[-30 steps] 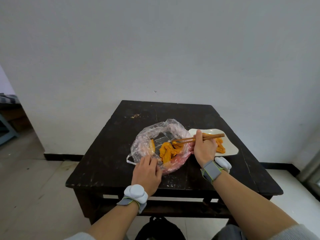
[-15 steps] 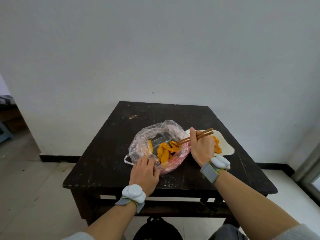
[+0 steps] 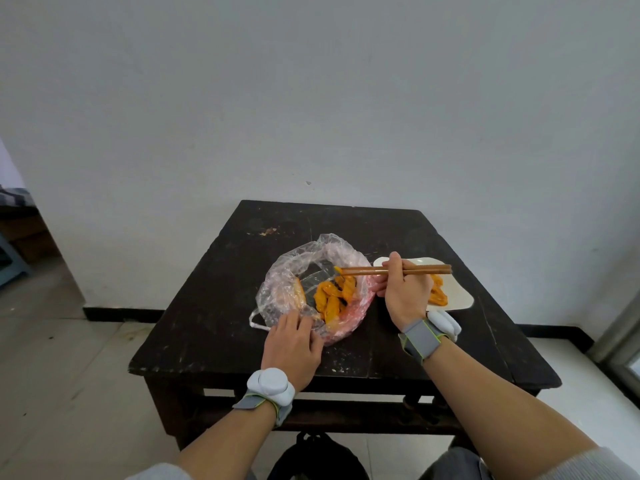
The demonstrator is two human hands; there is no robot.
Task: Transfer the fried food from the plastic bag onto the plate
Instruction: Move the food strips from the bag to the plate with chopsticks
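Plain pale wall behind; tiled floor below, dark skirting along the wall base. A dark, worn wooden table [image 3: 225, 306] stands against the wall, its top scuffed, a small pale crumb patch near the far left part.

Clear plastic bag [image 3: 294, 271] lies open near the middle of the tabletop, crumpled, mouth facing up. Inside it, a cluster of orange fried food [image 3: 332, 296] sits toward the right half of the bag; one more orange strip lies apart at the left inner wall.

Left hand [image 3: 292, 348] rests palm down on the near edge of the bag, fingers close together, pressing the plastic against the table. White wrist device on a grey strap on that forearm.

Right hand [image 3: 405, 292] is closed around a pair of wooden chopsticks [image 3: 426, 270], held roughly level, tips pointing left over the bag opening. The tips pinch a small orange bit just above the pile in the bag. Same kind of wrist device on this arm.

White plate [image 3: 460, 299] sits just right of the bag, partly hidden behind the right hand. A few orange pieces already lie on it, at its left part.

A dark bag-like object [image 3: 318, 455] sits on the floor under the near table edge.
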